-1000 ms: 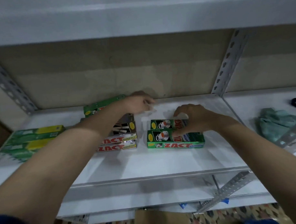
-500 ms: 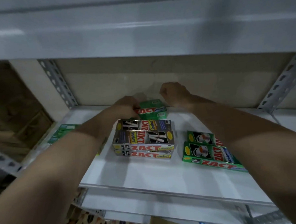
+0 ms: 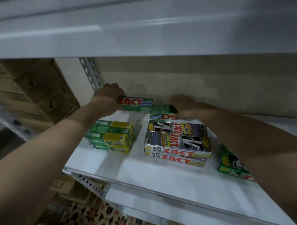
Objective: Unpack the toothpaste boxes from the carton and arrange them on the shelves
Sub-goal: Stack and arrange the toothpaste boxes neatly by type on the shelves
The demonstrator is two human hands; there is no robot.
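Now holding a green box [image 3: 135, 102] in the left hand [image 3: 108, 95], far back; right hand [image 3: 184, 105] gripping another box [image 3: 163, 112] (both just moved there).

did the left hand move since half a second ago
Yes. The left hand went left, from behind the grey Smokers stack to the rear upright post.
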